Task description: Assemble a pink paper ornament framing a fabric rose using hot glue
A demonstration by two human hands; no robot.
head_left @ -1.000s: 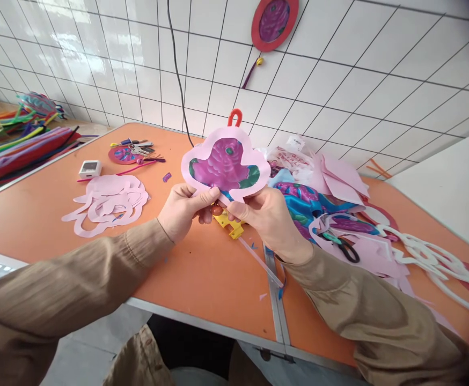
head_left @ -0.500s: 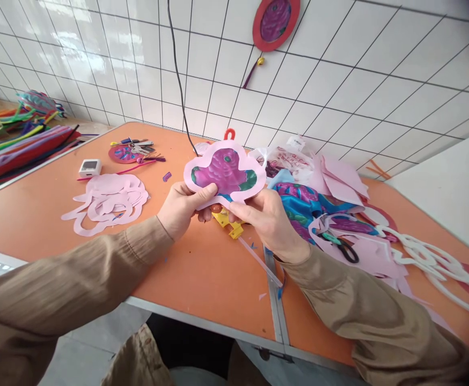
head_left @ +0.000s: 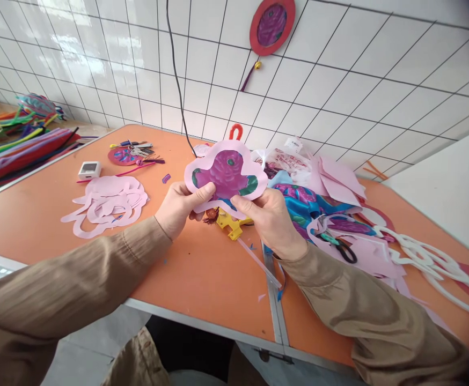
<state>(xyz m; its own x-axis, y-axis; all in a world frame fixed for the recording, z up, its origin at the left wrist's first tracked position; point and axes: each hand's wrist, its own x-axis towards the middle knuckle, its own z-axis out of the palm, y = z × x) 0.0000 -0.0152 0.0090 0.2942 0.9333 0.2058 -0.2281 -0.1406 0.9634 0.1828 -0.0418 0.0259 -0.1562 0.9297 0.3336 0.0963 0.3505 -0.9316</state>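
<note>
A pink cloud-shaped craft piece point(head_left: 227, 172) with a purple and green flower-patterned fabric centre is held up above the table between both hands. My left hand point(head_left: 182, 206) pinches its lower left edge, thumb on the front face. At the lower right, my right hand point(head_left: 270, 219) grips the edge with the thumb in front; the other fingers are mostly hidden behind. A red fuzzy loop point(head_left: 236, 132) shows above its top edge. Below the piece, a yellow glue gun point(head_left: 231, 227) with a clear glue stick point(head_left: 261, 264) lies on the table, next to a dark red tassel point(head_left: 211, 216).
Pink cut-out scraps point(head_left: 111, 203) and a small white box point(head_left: 90, 170) lie left on the orange table point(head_left: 202, 284). Right are blue patterned fabric point(head_left: 299, 201), scissors point(head_left: 345, 251) and a white cord point(head_left: 435, 257). A red-rimmed oval ornament point(head_left: 272, 27) hangs on the tiled wall.
The craft piece is tilted slightly, and its red loop shows more. My right thumb lies higher on the front. More of the glue gun and the tassel is uncovered below.
</note>
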